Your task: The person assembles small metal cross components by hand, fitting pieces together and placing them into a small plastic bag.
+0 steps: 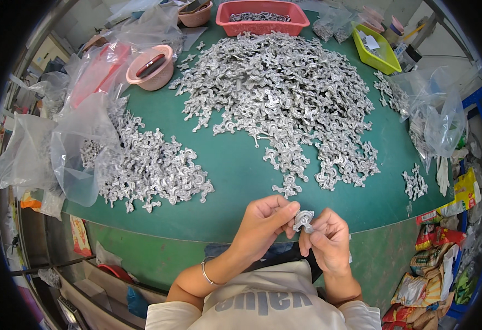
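- The bench [235, 187] has a dark green top with a curved-looking near edge; a big heap [285, 88] of silvery metal pieces spreads over its middle, loose strings of them trailing toward that edge;
- left of the big heap and nearer the edge, well apart from it, lies a second heap [158, 173] of similar pieces; clear plastic bags [78, 154] lean over its outer side;
- just left of the big heap sits a pink bowl [161, 82];
- directly behind the big heap stands a red tray [260, 27];
- at the big heap's far right stands a yellow-green basket [375, 62];
- right of the big heap lie more pieces [390, 92] beside a clear bag [441, 124]; nearer the edge, a small cluster [414, 183].
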Demonstrator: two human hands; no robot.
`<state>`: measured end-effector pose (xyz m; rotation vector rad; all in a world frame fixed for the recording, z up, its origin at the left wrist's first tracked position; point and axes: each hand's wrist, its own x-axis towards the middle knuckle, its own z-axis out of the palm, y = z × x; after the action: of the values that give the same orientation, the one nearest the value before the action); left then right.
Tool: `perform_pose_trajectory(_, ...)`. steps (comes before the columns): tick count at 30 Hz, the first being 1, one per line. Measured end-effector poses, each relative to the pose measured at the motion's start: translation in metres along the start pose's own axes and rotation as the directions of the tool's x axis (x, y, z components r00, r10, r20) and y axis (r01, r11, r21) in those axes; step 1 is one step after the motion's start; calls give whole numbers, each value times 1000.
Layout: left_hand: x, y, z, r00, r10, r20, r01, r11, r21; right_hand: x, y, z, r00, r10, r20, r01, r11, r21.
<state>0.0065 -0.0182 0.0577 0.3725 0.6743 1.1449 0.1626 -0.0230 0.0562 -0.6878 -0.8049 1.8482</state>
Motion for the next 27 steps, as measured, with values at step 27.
perform_pose_trajectory(27, 0, 1, 5, 998, 49, 33, -53, 993, 108, -12, 6, 9, 999, -41, -23, 36, 985, -170)
